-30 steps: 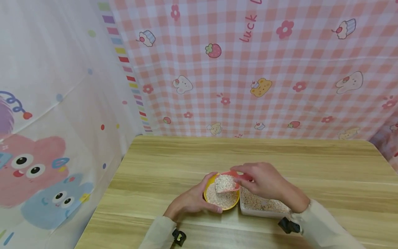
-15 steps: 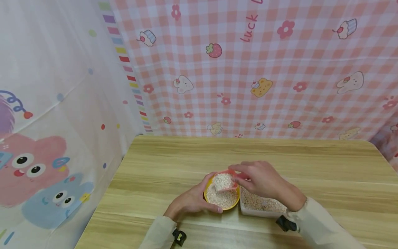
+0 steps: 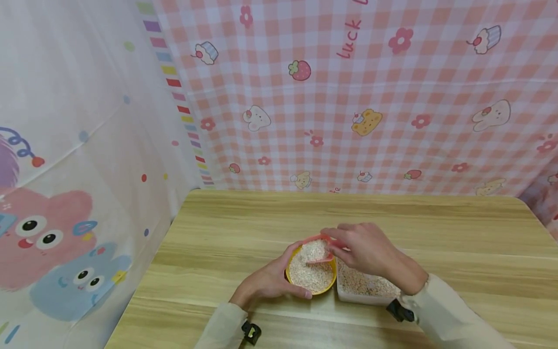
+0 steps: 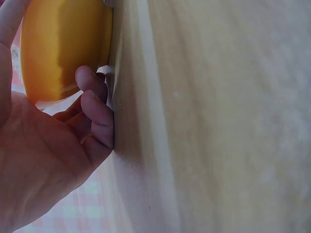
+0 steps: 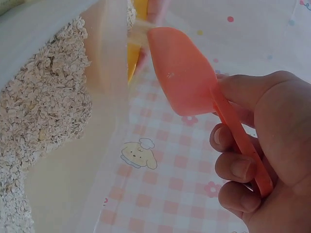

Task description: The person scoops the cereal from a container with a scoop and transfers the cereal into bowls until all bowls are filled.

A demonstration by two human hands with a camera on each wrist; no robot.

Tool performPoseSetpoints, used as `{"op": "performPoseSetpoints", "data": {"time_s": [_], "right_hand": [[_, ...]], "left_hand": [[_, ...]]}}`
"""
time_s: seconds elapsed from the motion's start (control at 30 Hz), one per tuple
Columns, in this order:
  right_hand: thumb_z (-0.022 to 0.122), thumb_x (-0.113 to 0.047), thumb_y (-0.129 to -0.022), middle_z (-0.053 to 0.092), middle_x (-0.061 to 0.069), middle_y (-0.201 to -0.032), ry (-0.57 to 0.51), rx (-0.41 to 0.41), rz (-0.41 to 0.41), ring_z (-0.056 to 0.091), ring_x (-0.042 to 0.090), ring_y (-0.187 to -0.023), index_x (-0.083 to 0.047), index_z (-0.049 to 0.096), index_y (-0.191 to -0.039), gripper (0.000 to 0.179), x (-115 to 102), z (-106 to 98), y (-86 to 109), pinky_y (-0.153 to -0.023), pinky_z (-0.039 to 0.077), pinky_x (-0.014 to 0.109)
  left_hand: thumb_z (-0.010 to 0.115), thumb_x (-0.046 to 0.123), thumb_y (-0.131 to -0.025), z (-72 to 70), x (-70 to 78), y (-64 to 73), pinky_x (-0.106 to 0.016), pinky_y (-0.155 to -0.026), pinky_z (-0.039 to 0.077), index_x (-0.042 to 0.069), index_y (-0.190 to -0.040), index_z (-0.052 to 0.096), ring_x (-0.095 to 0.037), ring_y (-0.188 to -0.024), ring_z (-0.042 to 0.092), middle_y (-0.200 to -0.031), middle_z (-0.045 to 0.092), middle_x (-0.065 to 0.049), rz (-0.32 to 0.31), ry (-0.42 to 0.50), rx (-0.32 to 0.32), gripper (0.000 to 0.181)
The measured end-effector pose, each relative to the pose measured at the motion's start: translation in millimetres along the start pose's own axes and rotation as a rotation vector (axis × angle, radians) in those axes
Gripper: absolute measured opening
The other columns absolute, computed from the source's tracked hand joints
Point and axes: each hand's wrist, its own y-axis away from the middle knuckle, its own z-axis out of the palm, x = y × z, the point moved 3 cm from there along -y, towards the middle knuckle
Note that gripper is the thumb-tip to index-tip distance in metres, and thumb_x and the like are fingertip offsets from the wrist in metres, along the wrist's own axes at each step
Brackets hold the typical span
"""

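My left hand (image 3: 272, 277) grips the side of a round yellow bowl (image 3: 326, 290), thumb at the near edge and a finger at the far one. Pale rolled oats (image 3: 307, 278) fill the bowl nearly to its rim. In the left wrist view the bowl (image 4: 63, 48) stands on the table, with curled fingertips against its lower wall. My right hand (image 3: 368, 247) holds a coral-pink scoop (image 5: 184, 73) by its handle. The scoop carries oats and tips over the far right part of the bowl, its lip at the oats there.
Right beside the bowl, a translucent rectangular container (image 3: 364, 299) holds more oats (image 5: 51, 87), partly hidden under my right forearm. Both stand on a wood-grain table (image 3: 244, 218). A pink checked cloth (image 3: 383, 145) hangs behind, and a white printed one (image 3: 109, 72) at the left.
The scoop has tilted further and risen slightly with my right hand. Oats have slid from it, and those in the bowl look higher. My left hand stays in place.
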Motion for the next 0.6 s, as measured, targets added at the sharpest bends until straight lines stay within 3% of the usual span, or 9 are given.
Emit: {"op": "performPoseSetpoints", "data": {"time_s": [0.23,0.43,0.6], "right_hand": [[0.072,-0.025,-0.09,0.061,-0.006,-0.072,0.053,-0.001,0.006,0.036,-0.003,-0.048,-0.014,0.072,-0.115,0.027,-0.1,-1.9,-0.3,-0.043,0.029,0.017],[0.074,-0.025,-0.089,0.056,-0.008,-0.069,0.104,-0.005,0.004,0.034,0.0,-0.048,-0.016,0.072,-0.114,0.027,0.0,-4.6,1.3,-0.044,0.029,0.018],[0.076,-0.025,-0.087,0.057,-0.007,-0.07,0.14,-0.007,0.001,0.038,0.001,-0.05,-0.017,0.071,-0.113,0.028,1.0,-5.6,3.1,-0.045,0.031,0.019]], "left_hand": [[0.091,0.037,-0.07,-0.2,-0.7,0.9,-0.05,-0.113,0.03,0.051,-0.151,0.016,-0.022,-0.134,0.042,-0.154,0.039,0.0,-0.02,0.027,-0.003,0.111],[0.09,0.043,-0.07,-0.9,-2.4,1.1,-0.056,-0.114,0.028,0.045,-0.154,0.014,-0.029,-0.141,0.035,-0.158,0.033,-0.007,-0.07,-0.005,-0.002,0.113],[0.09,0.043,-0.07,-0.8,-2.5,0.3,-0.055,-0.114,0.027,0.044,-0.154,0.014,-0.027,-0.142,0.034,-0.157,0.034,-0.005,-0.075,0.007,-0.007,0.113]]}}
